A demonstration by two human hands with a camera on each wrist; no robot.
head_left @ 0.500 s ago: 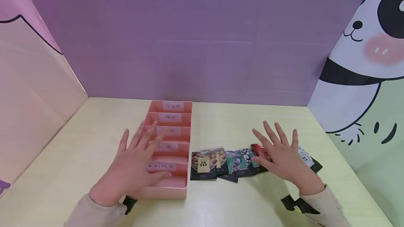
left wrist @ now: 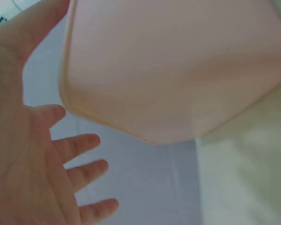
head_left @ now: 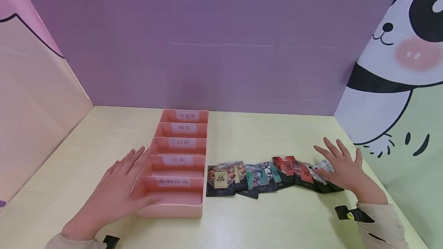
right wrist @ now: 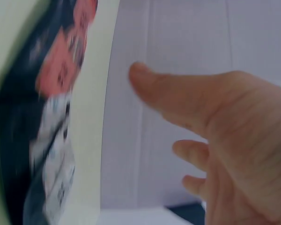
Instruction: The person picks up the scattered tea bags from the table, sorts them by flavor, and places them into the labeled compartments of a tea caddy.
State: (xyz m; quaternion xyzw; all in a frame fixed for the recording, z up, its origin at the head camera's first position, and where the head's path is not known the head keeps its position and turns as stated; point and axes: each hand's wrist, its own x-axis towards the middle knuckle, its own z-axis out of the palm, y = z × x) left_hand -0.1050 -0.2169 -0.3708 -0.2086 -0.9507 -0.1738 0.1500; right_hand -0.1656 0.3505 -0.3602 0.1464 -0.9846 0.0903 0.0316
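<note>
A pink divided box (head_left: pixel 169 212) stands left of centre in the head view, its several compartments each bearing a white label with Chinese characters. My left hand (head_left: pixel 112 193) is at the box's left side, fingers extended and holding nothing; the left wrist view shows its fingers (left wrist: pixel 86 174) beside the box wall (left wrist: pixel 168 70). To the right of the box lies an overlapping row of dark tea sachets with beige (head_left: pixel 220 180), teal (head_left: pixel 254 180), red (head_left: pixel 285 168) and white (head_left: pixel 320 170) fronts. Over the white-fronted end, my right hand (head_left: pixel 346 170) spreads its fingers with nothing in them.
The light wooden table (head_left: pixel 249 222) carries the box and sachets. A purple panel (head_left: pixel 221 41) rises behind it, a pale panel (head_left: pixel 38 91) flanks the left, and a panda-printed panel (head_left: pixel 398 107) flanks the right.
My left hand has moved left and down, uncovering more of the box and its labels. The right hand has shifted right, uncovering the red and white sachets.
</note>
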